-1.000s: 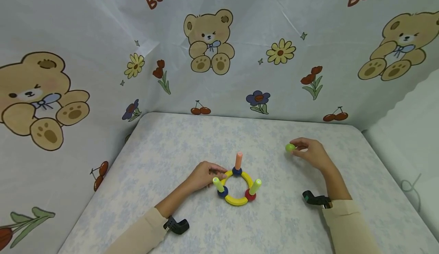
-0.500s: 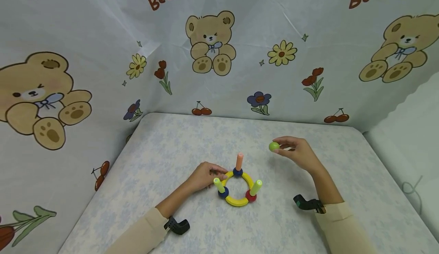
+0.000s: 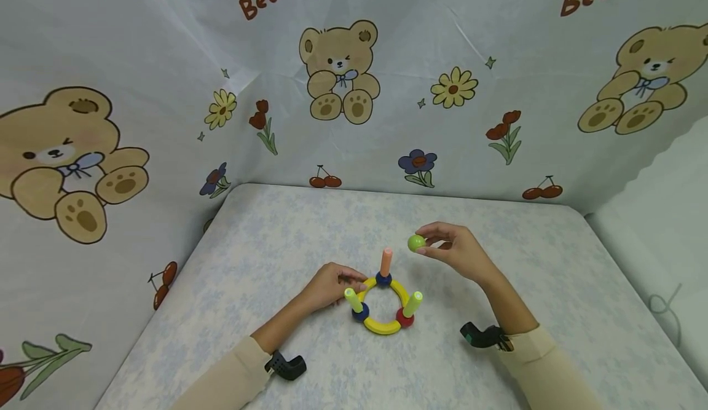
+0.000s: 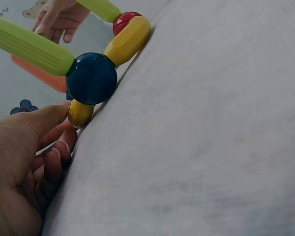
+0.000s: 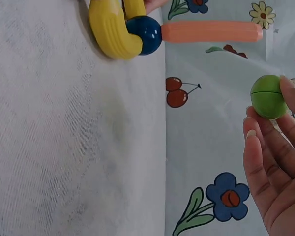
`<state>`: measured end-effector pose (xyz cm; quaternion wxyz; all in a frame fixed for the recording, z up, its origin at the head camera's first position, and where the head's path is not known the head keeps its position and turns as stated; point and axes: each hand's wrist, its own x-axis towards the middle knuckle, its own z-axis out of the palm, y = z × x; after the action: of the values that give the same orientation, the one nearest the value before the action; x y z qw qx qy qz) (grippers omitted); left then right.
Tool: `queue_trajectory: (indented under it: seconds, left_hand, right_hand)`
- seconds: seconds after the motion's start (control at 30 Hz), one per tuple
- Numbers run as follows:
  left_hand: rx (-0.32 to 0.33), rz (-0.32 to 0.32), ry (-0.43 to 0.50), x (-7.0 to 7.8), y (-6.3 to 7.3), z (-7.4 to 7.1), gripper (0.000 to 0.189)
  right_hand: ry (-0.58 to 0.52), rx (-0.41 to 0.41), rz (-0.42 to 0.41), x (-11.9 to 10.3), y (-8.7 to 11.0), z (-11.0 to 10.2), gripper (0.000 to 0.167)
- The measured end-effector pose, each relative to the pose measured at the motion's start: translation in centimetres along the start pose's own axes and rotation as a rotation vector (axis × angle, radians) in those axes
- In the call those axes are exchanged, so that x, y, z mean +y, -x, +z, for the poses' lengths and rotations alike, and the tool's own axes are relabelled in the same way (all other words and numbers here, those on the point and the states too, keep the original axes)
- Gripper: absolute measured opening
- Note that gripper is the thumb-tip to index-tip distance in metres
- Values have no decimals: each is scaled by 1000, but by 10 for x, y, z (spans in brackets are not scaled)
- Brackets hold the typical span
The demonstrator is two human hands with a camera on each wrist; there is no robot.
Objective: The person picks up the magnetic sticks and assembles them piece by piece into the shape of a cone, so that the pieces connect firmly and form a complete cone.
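Observation:
A ring of yellow curved rods (image 3: 383, 326) lies on the table, joined by two blue balls (image 3: 360, 311) and one red ball (image 3: 405, 317). Two light green rods (image 3: 413, 304) and an orange rod (image 3: 386, 262) stand up from these balls. My left hand (image 3: 334, 287) pinches the ring's left yellow rod between thumb and fingers, plain in the left wrist view (image 4: 81, 113). Raised above the table, my right hand (image 3: 459, 250) pinches a green ball (image 5: 268, 97) between thumb and fingertips. The ball is up and to the right of the orange rod's top, apart from it.
A pale patterned cloth covers the table (image 3: 287, 225). Behind it and to the left hangs a white sheet (image 3: 398, 35) printed with bears and flowers. Each wrist wears a black camera (image 3: 481, 336). A thin cable loop (image 3: 660, 302) lies on the white surface at the right.
My right hand has carried the green ball leftward across the table, close to the orange rod. The left hand and the ring have stayed where they were.

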<state>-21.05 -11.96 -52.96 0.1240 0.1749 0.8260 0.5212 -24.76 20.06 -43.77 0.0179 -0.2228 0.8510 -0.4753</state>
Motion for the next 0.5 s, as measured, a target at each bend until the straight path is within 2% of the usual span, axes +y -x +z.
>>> queue_trajectory:
  seconds: [0.27, 0.5]
  left_hand:
    - [5, 10, -3, -1, 0, 0, 26]
    - [0, 28, 0, -6, -3, 1, 25]
  right_hand:
    - [-28, -32, -53, -31, -2, 9, 29]
    - [-30, -76, -96, -37, -10, 16, 30]
